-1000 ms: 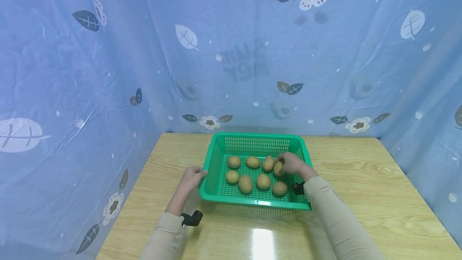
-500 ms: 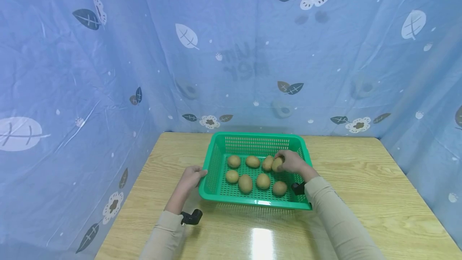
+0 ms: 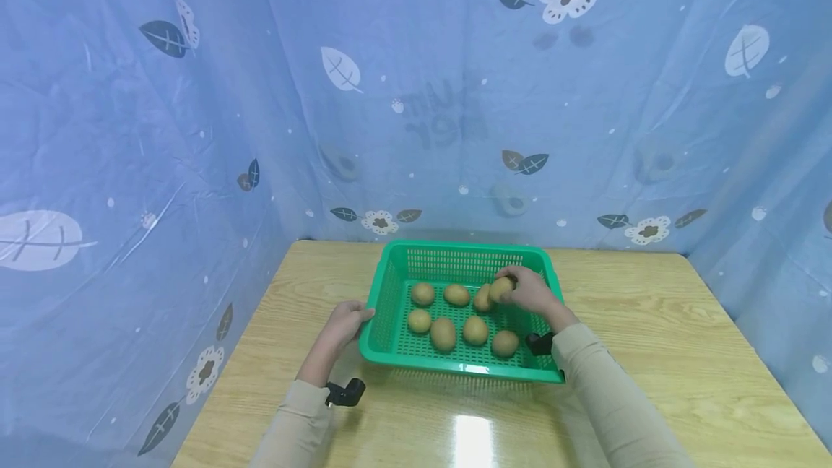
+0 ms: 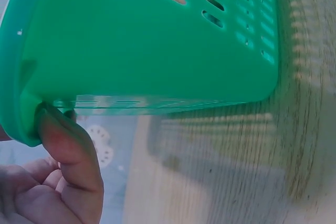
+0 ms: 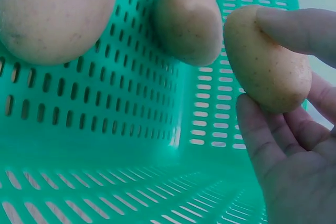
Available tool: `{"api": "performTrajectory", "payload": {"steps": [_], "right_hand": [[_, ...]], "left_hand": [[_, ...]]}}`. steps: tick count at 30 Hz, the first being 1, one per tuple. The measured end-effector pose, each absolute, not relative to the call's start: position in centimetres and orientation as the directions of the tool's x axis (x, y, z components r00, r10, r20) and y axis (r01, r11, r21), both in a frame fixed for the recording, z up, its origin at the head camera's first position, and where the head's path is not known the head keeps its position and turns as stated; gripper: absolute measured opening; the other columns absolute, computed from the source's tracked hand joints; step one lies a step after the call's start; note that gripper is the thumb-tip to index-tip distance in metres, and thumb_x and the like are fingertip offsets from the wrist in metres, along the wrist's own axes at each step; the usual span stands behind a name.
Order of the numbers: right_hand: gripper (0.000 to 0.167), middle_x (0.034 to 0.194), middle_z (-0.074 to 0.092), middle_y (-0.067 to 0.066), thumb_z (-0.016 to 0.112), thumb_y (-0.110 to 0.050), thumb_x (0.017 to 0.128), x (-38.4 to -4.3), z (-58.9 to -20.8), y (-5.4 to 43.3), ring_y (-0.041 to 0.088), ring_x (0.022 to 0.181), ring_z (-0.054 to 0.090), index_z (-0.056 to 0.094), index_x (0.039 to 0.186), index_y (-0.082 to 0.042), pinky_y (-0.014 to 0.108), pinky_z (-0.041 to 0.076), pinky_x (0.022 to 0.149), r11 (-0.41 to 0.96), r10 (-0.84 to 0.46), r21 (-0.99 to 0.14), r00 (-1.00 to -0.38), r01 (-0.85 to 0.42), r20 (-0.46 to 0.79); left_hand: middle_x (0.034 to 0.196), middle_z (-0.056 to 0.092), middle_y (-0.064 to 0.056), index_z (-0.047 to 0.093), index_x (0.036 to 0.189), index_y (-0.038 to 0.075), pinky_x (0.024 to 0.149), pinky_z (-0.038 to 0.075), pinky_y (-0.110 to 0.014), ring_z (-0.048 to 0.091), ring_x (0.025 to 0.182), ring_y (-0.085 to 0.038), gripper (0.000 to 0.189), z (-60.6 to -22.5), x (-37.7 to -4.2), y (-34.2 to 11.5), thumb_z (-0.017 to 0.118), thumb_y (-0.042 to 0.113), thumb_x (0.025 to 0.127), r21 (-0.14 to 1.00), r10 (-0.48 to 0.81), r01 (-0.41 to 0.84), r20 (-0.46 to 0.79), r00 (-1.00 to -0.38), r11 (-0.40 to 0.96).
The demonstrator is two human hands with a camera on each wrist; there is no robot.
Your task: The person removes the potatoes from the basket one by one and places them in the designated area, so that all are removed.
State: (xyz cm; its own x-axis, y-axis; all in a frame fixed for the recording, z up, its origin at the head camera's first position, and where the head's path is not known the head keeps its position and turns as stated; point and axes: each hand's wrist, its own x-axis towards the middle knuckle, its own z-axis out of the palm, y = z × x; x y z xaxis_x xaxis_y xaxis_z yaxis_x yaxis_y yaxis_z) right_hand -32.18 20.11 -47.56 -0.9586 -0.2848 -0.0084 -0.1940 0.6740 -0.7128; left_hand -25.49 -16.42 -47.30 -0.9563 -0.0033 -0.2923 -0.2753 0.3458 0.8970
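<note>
A green plastic basket (image 3: 455, 367) with slotted walls stands on the table, with several potatoes spread over its floor. My left hand (image 3: 344, 321) grips the basket's left rim; in the left wrist view, a bent digit (image 4: 73, 150) presses up under the lip. Over the right part of the basket, my right hand (image 3: 534, 293) pinches a brown potato (image 5: 268, 59) between the thumb and fingers. That potato is raised off the basket floor in the right wrist view. Just left of it lies another potato (image 3: 482, 300), partly covered by the held one in the head view.
The wooden table (image 3: 650, 338) extends on both sides of the basket. A blue patterned curtain (image 3: 416, 128) hangs behind it and along the sides. Black wrist cameras (image 3: 347, 393) project from both sleeves.
My right hand has lifted the potato from the basket floor, moving it slightly up and toward the back. My left hand stays on the rim, and the other potatoes lie about where they were.
</note>
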Motion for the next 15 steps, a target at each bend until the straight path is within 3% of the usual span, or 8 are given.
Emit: {"api": "performTrajectory", "payload": {"steps": [7, 15], "right_hand": [[0.046, 0.120, 0.056, 0.022, 0.068, -0.010, 0.084, -31.9, -47.2, 20.2, 0.030, 0.097, 0.058, 0.053, 0.126, 0.002, 0.037, 0.050, 0.072, 0.630, -0.253, -0.757, -0.967, -0.175, 0.014], [0.049, 0.127, 0.052, 0.021, 0.069, -0.014, 0.086, -31.8, -46.4, 20.4, 0.035, 0.105, 0.055, 0.052, 0.129, 0.000, 0.037, 0.051, 0.074, 0.574, -0.220, -0.798, -0.973, -0.183, 0.065]], "left_hand": [[0.100, 0.064, -0.015, 0.056, 0.118, -0.008, 0.076, 0.051, -0.032, 0.063, 0.085, -0.019, 0.034, -47.3, -25.3, -16.4, 0.049, 0.018, 0.097, 0.901, 0.002, -0.271, -0.289, -0.957, 0.340], [0.098, 0.064, -0.016, 0.057, 0.115, -0.009, 0.073, 0.051, -0.030, 0.062, 0.084, -0.020, 0.033, -47.0, -25.5, -16.4, 0.050, 0.018, 0.096, 0.895, -0.006, -0.271, -0.288, -0.958, 0.354]]}}
